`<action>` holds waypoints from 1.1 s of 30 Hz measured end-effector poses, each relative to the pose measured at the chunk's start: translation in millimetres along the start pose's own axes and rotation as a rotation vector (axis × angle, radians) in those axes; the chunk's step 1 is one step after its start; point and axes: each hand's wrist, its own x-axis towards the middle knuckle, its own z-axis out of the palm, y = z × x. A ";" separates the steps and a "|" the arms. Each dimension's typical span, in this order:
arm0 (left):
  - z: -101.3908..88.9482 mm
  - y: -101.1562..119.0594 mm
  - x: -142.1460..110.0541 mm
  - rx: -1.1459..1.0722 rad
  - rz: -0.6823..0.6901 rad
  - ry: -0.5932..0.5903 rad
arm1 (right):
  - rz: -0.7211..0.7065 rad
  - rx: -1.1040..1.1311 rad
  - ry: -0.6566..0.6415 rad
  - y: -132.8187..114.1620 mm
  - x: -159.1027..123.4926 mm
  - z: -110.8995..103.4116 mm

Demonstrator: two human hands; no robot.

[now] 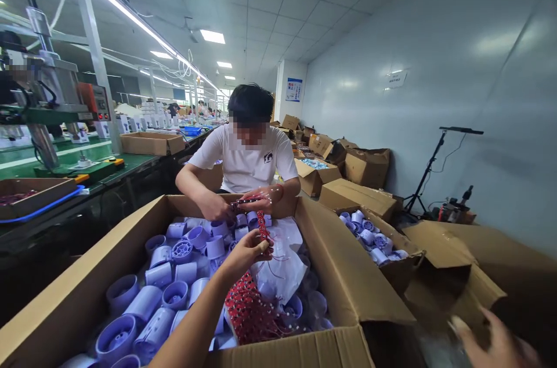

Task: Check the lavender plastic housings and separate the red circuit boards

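My left hand [249,249] reaches over the big carton and pinches a strip of small red circuit boards [261,223] with thin wires hanging from it. Below it lies a pile of the same red boards [250,307], beside a crumpled white sheet [282,260]. Lavender plastic cups [159,275] fill much of the carton around them. Down at the right edge, my right hand [496,339] is slightly blurred, its fingers apart and nothing seen in them. It is over the dark area beside an open cardboard box [465,292].
Across the large carton [326,258] sits a co-worker [248,159], both hands on another board strip [248,199]. A smaller box of lavender cups [374,240] stands to the right. A bench with a press machine [56,89] runs along the left. A tripod [424,176] stands near the wall.
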 end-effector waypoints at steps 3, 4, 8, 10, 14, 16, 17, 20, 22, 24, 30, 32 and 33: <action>-1.6 0.9 -5.4 0.061 -0.043 -0.069 | -0.035 0.327 -0.180 -109.8 -12.8 12.3; -2.1 1.3 -7.3 0.087 -0.063 -0.089 | -0.077 0.439 -0.277 -149.3 -17.8 20.4; -3.2 2.0 -12.9 0.196 -0.116 -0.115 | -0.072 0.728 -0.748 -282.0 -43.7 73.5; -4.3 1.4 -13.9 0.233 -0.121 -0.103 | 0.037 0.749 -0.949 -325.8 -57.0 104.2; -11.0 -3.2 -10.2 0.221 -0.094 0.009 | 0.067 0.828 -1.095 -371.1 -71.8 146.0; -17.0 -8.7 -4.5 0.205 -0.091 0.071 | 0.090 0.874 -1.169 -377.1 -73.0 155.6; -20.3 -12.2 -0.8 0.203 -0.102 0.091 | 0.105 0.894 -1.202 -377.1 -72.7 159.0; -29.5 -24.4 11.2 0.230 -0.171 0.124 | 0.162 0.943 -1.268 -369.8 -71.4 167.6; -33.5 -31.1 17.0 0.259 -0.199 0.152 | 0.202 0.966 -1.310 -363.3 -71.8 173.8; -34.6 -34.5 19.2 0.285 -0.200 0.189 | 0.232 0.989 -1.348 -358.6 -74.0 179.7; -24.5 -26.3 12.6 0.286 -0.166 0.253 | 0.303 1.072 -1.332 -360.4 -83.3 189.6; -21.7 -22.7 10.0 0.269 -0.177 0.251 | 0.328 1.082 -1.334 -362.8 -86.3 190.8; -20.8 -21.5 8.8 0.266 -0.182 0.244 | 0.341 1.085 -1.332 -363.7 -87.7 191.3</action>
